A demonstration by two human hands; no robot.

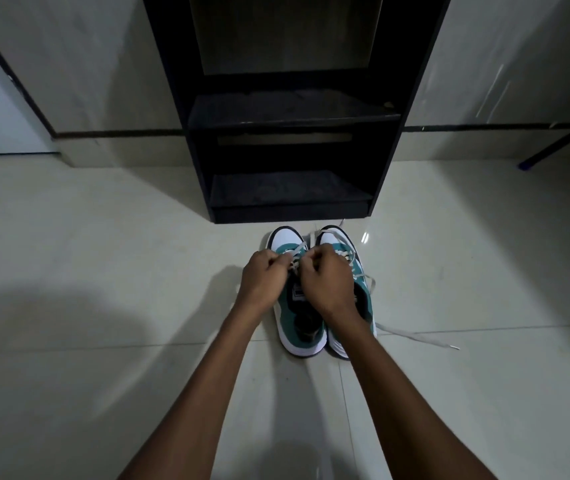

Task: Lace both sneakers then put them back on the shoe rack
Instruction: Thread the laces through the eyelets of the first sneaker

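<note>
Two teal and white sneakers stand side by side on the floor, toes toward the black shoe rack [290, 109]. My left hand [264, 278] and my right hand [325, 280] are over the left sneaker [294, 327], each pinching its white lace [296, 252] near the front eyelets. The right sneaker [359, 271] is partly hidden by my right wrist. Its lace [415, 336] lies loose, trailing over the floor to the right and across its toe.
The rack has open shelves, the lowest [287, 192] just beyond the shoe toes. Pale glossy floor tiles [103, 271] spread all around. A dark leg with a blue foot [525, 164] slants down at the far right. A wall with dark skirting stands behind.
</note>
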